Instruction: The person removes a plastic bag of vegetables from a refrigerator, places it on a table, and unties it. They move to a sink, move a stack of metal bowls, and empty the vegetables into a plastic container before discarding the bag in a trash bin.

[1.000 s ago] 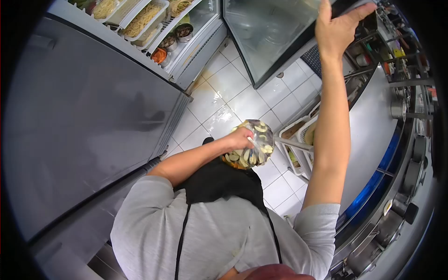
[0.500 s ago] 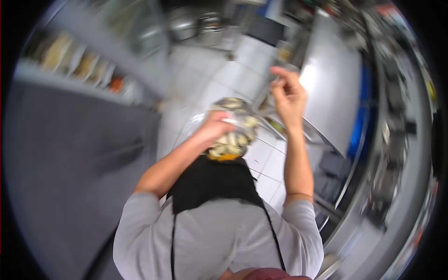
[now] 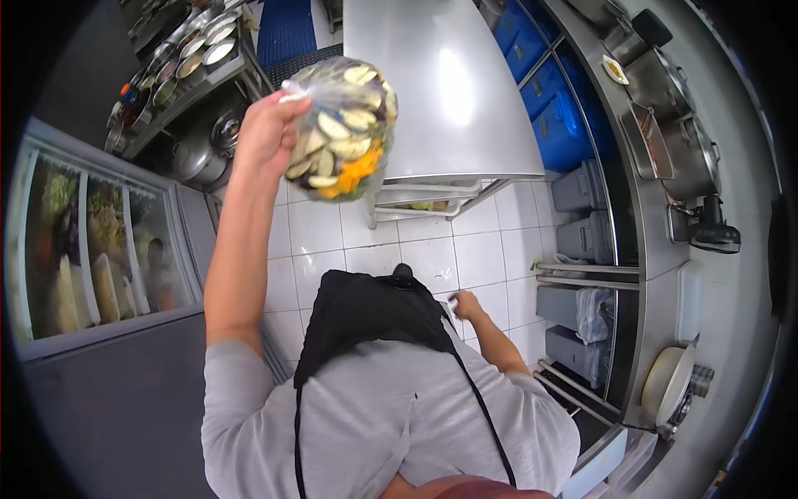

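Note:
My left hand (image 3: 270, 133) is raised ahead of me, its fingers closed round the gathered neck of a clear plastic bag (image 3: 320, 137). Pale slices with dark skin, like eggplant, fill the bag, with some orange-yellow pieces low on its side. It hangs beside the near left corner of the steel table (image 3: 449, 91), overlapping the tabletop in this view. Low at my right side, my right hand (image 3: 470, 306) is curled closed close to the edge of my black apron (image 3: 366, 320). A small white and dark bit shows at its fingers; I cannot tell what it is.
A fridge with a glass door (image 3: 104, 241) stands to the left. Beyond it a rack holds several metal bowls (image 3: 193, 65). Under the table sits a tray (image 3: 416, 208). Along the right runs a steel counter (image 3: 665, 241) with pots (image 3: 694, 158), above blue bins (image 3: 553, 104) and grey bins (image 3: 573, 187).
My view has turned, bringing the steel table ahead of me. My left hand has carried the bag forward and up, away from my apron. My right hand has dropped to my side and closed.

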The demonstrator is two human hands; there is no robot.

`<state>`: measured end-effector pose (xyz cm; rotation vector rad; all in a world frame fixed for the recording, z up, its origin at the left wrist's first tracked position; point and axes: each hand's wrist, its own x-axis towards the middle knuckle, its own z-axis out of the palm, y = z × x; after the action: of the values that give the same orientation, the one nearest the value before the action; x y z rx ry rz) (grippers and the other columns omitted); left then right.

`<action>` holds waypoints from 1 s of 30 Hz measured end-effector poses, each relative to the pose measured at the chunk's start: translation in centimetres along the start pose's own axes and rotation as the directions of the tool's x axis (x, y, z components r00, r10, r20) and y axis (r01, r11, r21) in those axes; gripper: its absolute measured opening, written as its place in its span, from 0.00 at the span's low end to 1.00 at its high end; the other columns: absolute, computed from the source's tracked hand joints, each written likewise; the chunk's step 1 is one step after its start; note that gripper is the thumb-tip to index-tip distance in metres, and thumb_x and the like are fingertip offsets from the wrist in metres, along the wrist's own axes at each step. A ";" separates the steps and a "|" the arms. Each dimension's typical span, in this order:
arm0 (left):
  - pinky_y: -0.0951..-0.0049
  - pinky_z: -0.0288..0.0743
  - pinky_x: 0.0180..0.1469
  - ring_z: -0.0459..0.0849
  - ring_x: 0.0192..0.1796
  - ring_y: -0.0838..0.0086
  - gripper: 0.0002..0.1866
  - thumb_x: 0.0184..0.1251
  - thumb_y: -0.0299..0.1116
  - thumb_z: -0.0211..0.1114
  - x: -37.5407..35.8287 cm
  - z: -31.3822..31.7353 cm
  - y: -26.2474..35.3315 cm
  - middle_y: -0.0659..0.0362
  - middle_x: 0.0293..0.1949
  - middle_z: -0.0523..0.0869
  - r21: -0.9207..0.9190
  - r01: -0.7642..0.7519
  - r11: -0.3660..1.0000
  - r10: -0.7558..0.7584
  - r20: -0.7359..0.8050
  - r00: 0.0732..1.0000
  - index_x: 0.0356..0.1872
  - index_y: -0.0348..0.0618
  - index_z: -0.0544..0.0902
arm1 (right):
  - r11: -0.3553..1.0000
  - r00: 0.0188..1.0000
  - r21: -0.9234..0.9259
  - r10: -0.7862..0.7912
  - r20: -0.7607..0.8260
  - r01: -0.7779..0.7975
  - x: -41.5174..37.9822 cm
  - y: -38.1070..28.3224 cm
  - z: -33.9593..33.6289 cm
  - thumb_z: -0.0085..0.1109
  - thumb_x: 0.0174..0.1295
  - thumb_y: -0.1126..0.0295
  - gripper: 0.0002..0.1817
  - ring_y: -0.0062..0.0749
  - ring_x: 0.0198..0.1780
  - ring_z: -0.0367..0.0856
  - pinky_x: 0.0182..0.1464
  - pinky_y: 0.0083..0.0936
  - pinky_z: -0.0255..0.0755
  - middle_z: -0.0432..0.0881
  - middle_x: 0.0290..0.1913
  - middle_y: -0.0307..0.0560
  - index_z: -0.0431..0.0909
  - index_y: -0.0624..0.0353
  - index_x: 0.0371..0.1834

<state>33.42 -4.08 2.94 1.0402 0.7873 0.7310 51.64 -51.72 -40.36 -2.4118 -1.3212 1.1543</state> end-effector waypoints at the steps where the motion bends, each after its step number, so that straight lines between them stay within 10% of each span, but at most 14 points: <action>1: 0.87 0.50 0.17 0.62 0.19 0.92 0.07 0.63 0.23 0.69 2.1 1.7 -0.5 0.71 0.27 0.77 -0.024 -0.006 1.000 0.006 0.001 1.000 0.40 0.41 0.81 | 0.967 0.955 0.083 0.221 0.199 -0.241 -0.8 2.0 0.0 0.62 0.53 0.81 0.21 0.41 0.29 0.91 0.33 0.35 0.86 0.89 0.33 0.60 0.86 0.56 0.52; 6: 0.83 0.50 0.17 0.60 0.17 0.88 0.09 0.61 0.19 0.70 11.1 9.5 -4.0 0.69 0.23 0.73 -0.112 0.016 0.994 -0.017 -0.008 1.000 0.30 0.43 0.77 | 0.644 0.773 0.445 0.595 0.220 -0.622 -4.9 8.0 -2.2 0.53 0.58 0.83 0.19 0.37 0.26 0.90 0.24 0.34 0.84 0.88 0.28 0.55 0.85 0.61 0.52; 9: 0.79 0.68 0.24 0.70 0.20 0.82 0.04 0.65 0.23 0.67 14.4 11.4 -8.0 0.65 0.26 0.79 0.065 0.052 0.997 -0.059 0.108 0.992 0.35 0.40 0.80 | 0.570 0.725 0.534 0.677 0.125 -0.624 -5.2 9.2 -2.7 0.57 0.58 0.79 0.14 0.34 0.22 0.86 0.22 0.31 0.83 0.86 0.25 0.52 0.86 0.62 0.47; 16: 0.71 0.78 0.46 0.81 0.44 0.77 0.19 0.68 0.33 0.67 17.8 6.3 -13.9 0.62 0.44 0.84 0.261 0.021 0.965 -0.008 -0.050 0.999 0.59 0.42 0.79 | 0.811 0.878 0.455 0.463 -0.118 -0.367 0.9 4.5 -4.9 0.61 0.50 0.82 0.18 0.28 0.20 0.82 0.25 0.27 0.78 0.85 0.22 0.48 0.86 0.61 0.46; 22: 0.58 0.74 0.58 0.76 0.59 0.65 0.28 0.72 0.51 0.61 19.1 5.6 -17.8 0.55 0.58 0.77 -0.013 0.273 0.962 -0.272 0.021 0.962 0.65 0.45 0.73 | 0.764 0.874 0.624 0.184 -0.450 0.161 6.7 -10.2 -21.2 0.61 0.69 0.74 0.12 0.23 0.36 0.84 0.35 0.22 0.79 0.88 0.39 0.44 0.84 0.65 0.52; 25: 0.54 0.72 0.61 0.75 0.60 0.63 0.32 0.72 0.55 0.58 19.6 6.6 -19.5 0.54 0.61 0.76 -0.116 0.336 0.935 -0.320 0.135 0.938 0.69 0.46 0.70 | 0.867 0.604 0.227 -0.103 -0.790 0.444 10.0 -18.1 -32.3 0.65 0.68 0.67 0.20 0.32 0.54 0.83 0.56 0.31 0.77 0.86 0.52 0.48 0.81 0.63 0.61; 30: 0.52 0.71 0.64 0.74 0.64 0.62 0.33 0.72 0.56 0.58 18.7 7.1 -18.0 0.53 0.63 0.75 -0.160 0.316 0.935 -0.297 0.133 0.946 0.67 0.41 0.73 | 0.800 0.657 0.404 0.015 -0.753 0.444 20.4 -23.1 -39.2 0.77 0.54 0.50 0.55 0.46 0.70 0.71 0.69 0.35 0.67 0.68 0.71 0.65 0.56 0.64 0.79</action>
<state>51.85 2.11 -15.66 0.7639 0.7550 0.4641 70.13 -13.83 -13.76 -1.8410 -0.8075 0.3185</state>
